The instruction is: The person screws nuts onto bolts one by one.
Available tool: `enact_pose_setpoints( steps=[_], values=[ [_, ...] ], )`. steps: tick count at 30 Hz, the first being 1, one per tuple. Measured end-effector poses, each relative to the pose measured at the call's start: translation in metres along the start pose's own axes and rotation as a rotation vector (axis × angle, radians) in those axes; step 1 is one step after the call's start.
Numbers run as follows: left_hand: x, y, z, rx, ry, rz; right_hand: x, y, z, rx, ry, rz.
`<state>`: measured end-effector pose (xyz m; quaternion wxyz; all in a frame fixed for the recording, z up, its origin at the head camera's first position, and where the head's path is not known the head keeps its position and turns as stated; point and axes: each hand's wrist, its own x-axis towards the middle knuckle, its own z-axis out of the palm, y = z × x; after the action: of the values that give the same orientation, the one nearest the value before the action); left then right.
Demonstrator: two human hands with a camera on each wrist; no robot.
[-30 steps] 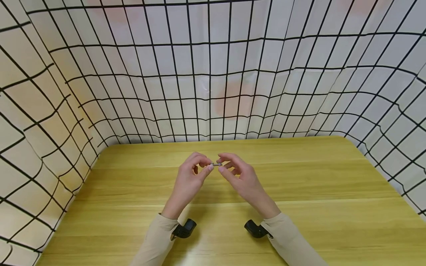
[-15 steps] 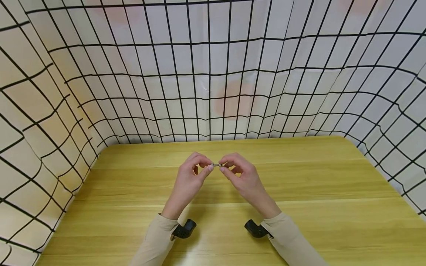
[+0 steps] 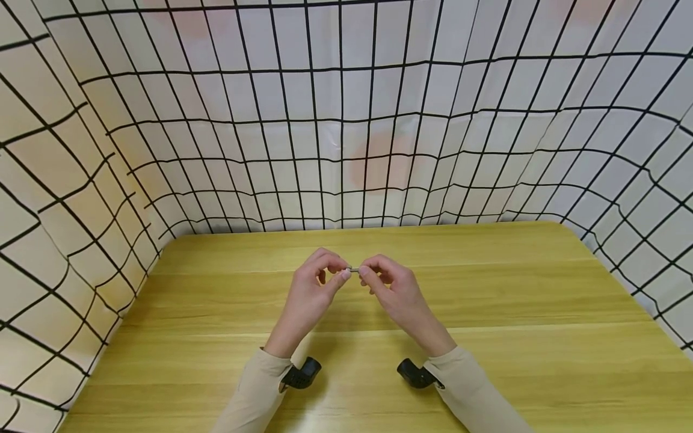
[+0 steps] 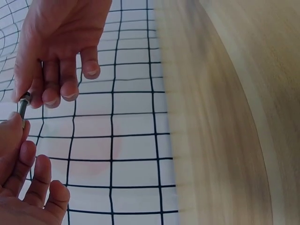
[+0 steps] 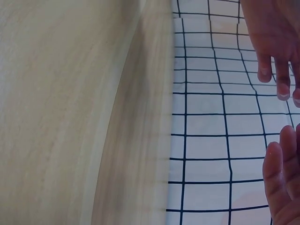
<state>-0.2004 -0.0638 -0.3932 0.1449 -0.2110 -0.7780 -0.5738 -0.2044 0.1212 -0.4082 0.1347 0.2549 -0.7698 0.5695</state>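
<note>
A small metal bolt [image 3: 354,269] bridges the fingertips of both hands above the table. My left hand [image 3: 308,288] pinches its left end between thumb and forefinger. On the right end, the thumb and forefinger of my right hand [image 3: 397,291] close in a pinch. The left wrist view gives a closer look at the bolt [image 4: 22,110]: a wider, hex-shaped part sits by the right fingertips, and the left fingers cover the other end. Other fingers of both hands curve loosely behind. In the right wrist view only parts of both hands show at the right edge, with the bolt out of view.
A wooden table [image 3: 487,337] spreads under the hands. White sheeting with a black grid [image 3: 465,132] rises behind and at both sides. Black wrist cameras [image 3: 303,373] sit at the beige sleeve cuffs [image 3: 460,367].
The right thumb and forefinger, parted around the bolt's right end a second ago, have come together on it. The left hand has shifted slightly right, and less of the bolt shows between the hands.
</note>
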Motion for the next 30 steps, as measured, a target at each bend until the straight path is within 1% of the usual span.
enact_pose_setpoints(
  steps=[4,7,9,11,14,16,18,24,30],
  values=[
    [0.001,0.006,0.001,0.002,0.01,-0.016,0.0,0.0,-0.002,0.002,-0.009,0.034],
    [0.0,0.021,-0.002,0.002,0.011,-0.018,0.0,-0.001,-0.003,-0.005,-0.022,0.039],
    [-0.001,0.03,-0.004,-0.002,0.009,-0.017,0.0,-0.003,-0.004,-0.017,-0.027,0.015],
    [-0.002,0.036,-0.005,-0.001,0.004,-0.018,0.001,-0.007,-0.004,-0.033,-0.027,-0.026],
    [-0.002,0.036,-0.005,-0.003,0.0,-0.026,0.001,-0.021,-0.004,-0.046,-0.024,-0.089],
    [-0.002,0.034,-0.004,-0.006,-0.004,-0.032,0.001,-0.029,-0.004,-0.051,-0.021,-0.115],
    [-0.002,0.027,-0.003,-0.008,-0.004,-0.037,0.002,-0.035,-0.004,-0.053,-0.018,-0.123],
    [0.001,0.003,0.001,0.002,0.001,-0.033,0.002,-0.036,-0.004,-0.049,-0.009,-0.13],
    [0.001,-0.003,0.002,0.004,0.002,-0.005,0.001,-0.034,-0.004,-0.043,-0.005,-0.13]
  ],
)
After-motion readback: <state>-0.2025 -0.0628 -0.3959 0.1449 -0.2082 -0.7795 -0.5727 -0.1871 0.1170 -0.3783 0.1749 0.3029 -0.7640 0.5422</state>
